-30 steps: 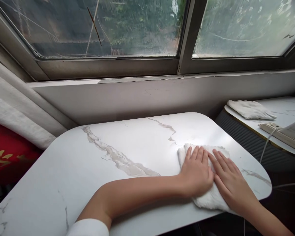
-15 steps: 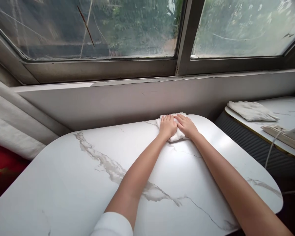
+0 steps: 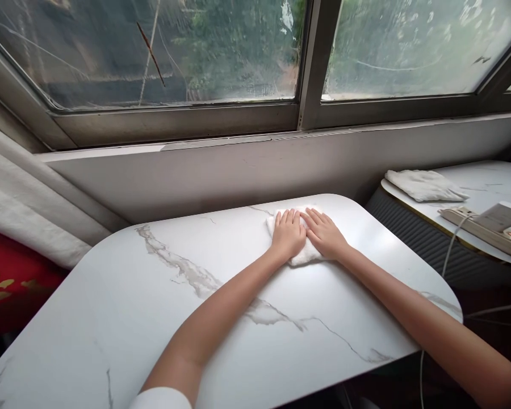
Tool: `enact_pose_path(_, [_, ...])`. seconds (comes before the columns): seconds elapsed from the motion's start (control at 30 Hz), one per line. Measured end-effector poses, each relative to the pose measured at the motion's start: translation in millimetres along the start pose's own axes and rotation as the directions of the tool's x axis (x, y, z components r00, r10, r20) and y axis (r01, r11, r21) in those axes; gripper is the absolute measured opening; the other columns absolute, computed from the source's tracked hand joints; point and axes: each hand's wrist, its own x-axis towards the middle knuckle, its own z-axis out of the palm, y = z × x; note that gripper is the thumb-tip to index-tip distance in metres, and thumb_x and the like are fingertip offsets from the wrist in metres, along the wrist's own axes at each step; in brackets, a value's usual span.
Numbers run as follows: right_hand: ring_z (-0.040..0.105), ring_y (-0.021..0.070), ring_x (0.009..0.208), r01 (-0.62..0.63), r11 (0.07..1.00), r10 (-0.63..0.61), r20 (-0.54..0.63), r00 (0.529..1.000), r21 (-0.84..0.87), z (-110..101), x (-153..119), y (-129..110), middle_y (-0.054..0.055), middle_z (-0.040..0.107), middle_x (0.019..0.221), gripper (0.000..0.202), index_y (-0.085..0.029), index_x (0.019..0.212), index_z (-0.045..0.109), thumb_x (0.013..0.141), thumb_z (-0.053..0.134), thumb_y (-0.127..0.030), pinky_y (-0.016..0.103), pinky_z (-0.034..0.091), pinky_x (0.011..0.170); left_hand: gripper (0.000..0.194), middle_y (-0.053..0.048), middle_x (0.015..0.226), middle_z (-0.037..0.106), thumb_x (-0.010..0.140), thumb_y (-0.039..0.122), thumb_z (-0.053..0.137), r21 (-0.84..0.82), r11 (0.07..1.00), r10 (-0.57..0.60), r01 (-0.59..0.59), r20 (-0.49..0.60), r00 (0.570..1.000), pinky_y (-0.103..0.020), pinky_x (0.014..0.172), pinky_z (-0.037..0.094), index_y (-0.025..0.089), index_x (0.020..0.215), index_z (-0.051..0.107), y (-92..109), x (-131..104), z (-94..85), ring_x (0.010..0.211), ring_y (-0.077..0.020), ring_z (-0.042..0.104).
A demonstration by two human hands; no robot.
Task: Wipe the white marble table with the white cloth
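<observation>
A folded white cloth (image 3: 304,255) lies flat on the white marble-patterned tabletop (image 3: 128,307), close to its far edge. My left hand (image 3: 288,234) rests palm down on the cloth's left part, its fingers stretched forward and lying flat. Beside it, my right hand (image 3: 325,233) lies flat on the right part, fingers extended and slightly apart. The two hands touch or nearly touch at the thumbs. Both hide the middle of the cloth, while its left corner and front edge show.
Behind the table runs a low wall (image 3: 221,176) under a window (image 3: 238,51). At right, a second table (image 3: 494,176) holds another white cloth (image 3: 426,185) and a power strip (image 3: 481,227) with a charger and cable. A pale curtain (image 3: 21,193) and red fabric (image 3: 21,284) are at left.
Both hands and the cloth have moved back from the table's far edge, toward me. My elbows are spread wider, and the view has shifted slightly.
</observation>
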Motion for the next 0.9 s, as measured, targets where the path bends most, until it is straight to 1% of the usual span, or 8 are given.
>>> enact_pose_path(0.17, [0.026, 0.0269, 0.138, -0.037, 0.999, 0.036, -0.026, 0.999, -0.019, -15, -80, -39, 0.014, 0.033, 0.148, 0.053, -0.012, 0.143, 0.033, 0.094, 0.021, -0.028, 0.048, 0.027, 0.109, 0.051, -0.011, 0.151, 0.03, 0.096, 0.027, 0.021, -0.008, 0.994, 0.111, -0.11, 0.054, 0.992, -0.041, 0.117, 0.012, 0.006, 0.142, 0.032, 23, -75, -14.7, 0.14, -0.0212, 0.02])
enact_pose_path(0.3, [0.023, 0.0271, 0.139, 0.002, 0.999, -0.005, -0.099, 0.995, -0.033, -27, -138, -77, 0.013, 0.032, 0.149, 0.059, -0.015, 0.15, 0.013, 0.094, 0.026, -0.027, 0.05, 0.028, 0.109, 0.051, -0.011, 0.151, 0.027, 0.097, 0.027, 0.021, 0.0, 0.982, 0.191, -0.191, 0.063, 0.98, -0.042, 0.117, 0.012, 0.007, 0.142, 0.031, 33, -137, -28.8, 0.141, -0.0224, 0.017])
enact_pose_path(0.4, [0.02, 0.0284, 0.14, 0.04, 0.997, -0.048, -0.142, 0.989, -0.059, -36, -165, -104, 0.013, 0.028, 0.151, 0.067, -0.014, 0.15, 0.0, 0.092, 0.03, -0.027, 0.05, 0.028, 0.108, 0.05, -0.012, 0.152, 0.025, 0.097, 0.027, 0.023, -0.01, 0.969, 0.248, -0.248, 0.069, 0.966, -0.043, 0.117, 0.014, 0.008, 0.143, 0.029, 30, -174, -39.1, 0.141, -0.0231, 0.015])
enact_pose_path(0.5, [0.019, 0.0302, 0.14, 0.084, 0.993, -0.094, -0.128, 0.987, -0.087, -41, -174, -122, 0.015, 0.027, 0.151, 0.07, -0.01, 0.15, 0.0, 0.09, 0.034, -0.024, 0.051, 0.029, 0.108, 0.052, -0.012, 0.152, 0.022, 0.098, 0.029, 0.025, -0.038, 0.965, 0.263, -0.261, 0.084, 0.961, -0.043, 0.117, 0.017, 0.008, 0.145, 0.024, 20, -196, -47.7, 0.142, -0.0227, 0.013])
enact_pose_path(0.6, [0.019, 0.0319, 0.139, 0.132, 0.987, -0.14, -0.098, 0.985, -0.086, -39, -165, -128, 0.017, 0.03, 0.149, 0.067, -0.007, 0.149, 0.012, 0.089, 0.035, -0.024, 0.053, 0.027, 0.108, 0.052, -0.011, 0.153, 0.02, 0.097, 0.028, 0.025, -0.062, 0.971, 0.238, -0.232, 0.121, 0.964, -0.043, 0.117, 0.018, 0.009, 0.146, 0.022, 10, -198, -53.0, 0.142, -0.0215, 0.012])
enact_pose_path(0.7, [0.02, 0.0335, 0.139, 0.158, 0.985, -0.162, -0.053, 0.985, -0.065, -31, -138, -125, 0.018, 0.032, 0.148, 0.059, -0.005, 0.145, 0.028, 0.089, 0.034, -0.023, 0.055, 0.025, 0.108, 0.053, -0.012, 0.153, 0.02, 0.095, 0.025, 0.027, -0.058, 0.986, 0.163, -0.155, 0.171, 0.972, -0.042, 0.117, 0.016, 0.007, 0.145, 0.025, -3, -180, -52.8, 0.141, -0.021, 0.013])
enact_pose_path(0.8, [0.025, 0.0333, 0.137, 0.153, 0.988, -0.153, 0.005, 0.988, -0.028, -20, -89, -118, 0.017, 0.033, 0.148, 0.056, -0.005, 0.142, 0.034, 0.09, 0.031, -0.025, 0.053, 0.025, 0.108, 0.053, -0.013, 0.152, 0.023, 0.094, 0.022, 0.026, -0.035, 0.999, 0.039, -0.033, 0.179, 0.983, -0.042, 0.117, 0.014, 0.004, 0.143, 0.028, -24, -142, -48.0, 0.141, -0.0206, 0.017])
enact_pose_path(0.9, [0.028, 0.0312, 0.136, 0.098, 0.995, -0.098, 0.013, 0.995, 0.013, -8, -27, -113, 0.015, 0.035, 0.148, 0.054, -0.006, 0.142, 0.036, 0.092, 0.027, -0.026, 0.049, 0.025, 0.108, 0.051, -0.012, 0.15, 0.03, 0.094, 0.021, 0.023, -0.003, 0.998, -0.055, 0.056, 0.103, 0.993, -0.04, 0.117, 0.011, 0.005, 0.141, 0.032, -54, -93, -42.1, 0.14, -0.0197, 0.021])
